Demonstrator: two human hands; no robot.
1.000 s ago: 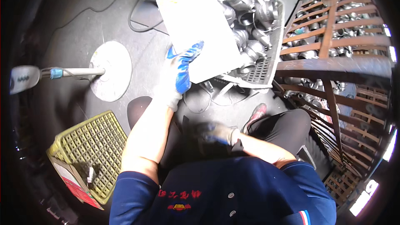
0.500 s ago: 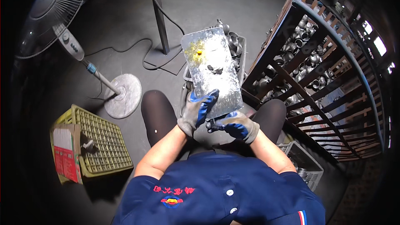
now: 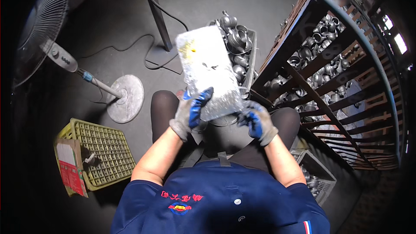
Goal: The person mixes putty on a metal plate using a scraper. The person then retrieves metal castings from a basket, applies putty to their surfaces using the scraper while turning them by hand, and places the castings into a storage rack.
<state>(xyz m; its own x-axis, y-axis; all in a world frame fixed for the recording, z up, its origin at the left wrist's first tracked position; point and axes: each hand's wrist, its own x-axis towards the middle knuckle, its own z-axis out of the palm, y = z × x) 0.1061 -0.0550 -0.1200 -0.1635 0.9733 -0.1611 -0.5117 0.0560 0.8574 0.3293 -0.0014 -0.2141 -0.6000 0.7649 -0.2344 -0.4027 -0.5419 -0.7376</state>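
I hold a flat, shiny plastic-wrapped white packet (image 3: 209, 72) upright above my knees. My left hand (image 3: 191, 112), in a grey glove with blue fingers, grips its lower left edge, thumb across the front. My right hand (image 3: 256, 122), gloved the same way, holds the packet's lower right corner. Behind the packet stands a grey crate (image 3: 248, 54) heaped with grey metal pipe fittings.
A tall metal cage rack (image 3: 342, 69) full of pipe fittings fills the right side. A yellow plastic crate (image 3: 100, 152) with a red-and-white carton sits at lower left. A standing fan with round base (image 3: 125, 99) and cable lies at left. Another small crate (image 3: 315, 177) is by my right leg.
The view swung as my head moved. The packet came from out over the fittings crate back toward my knees and now stands upright. My right hand came up from my lap and took its lower corner.
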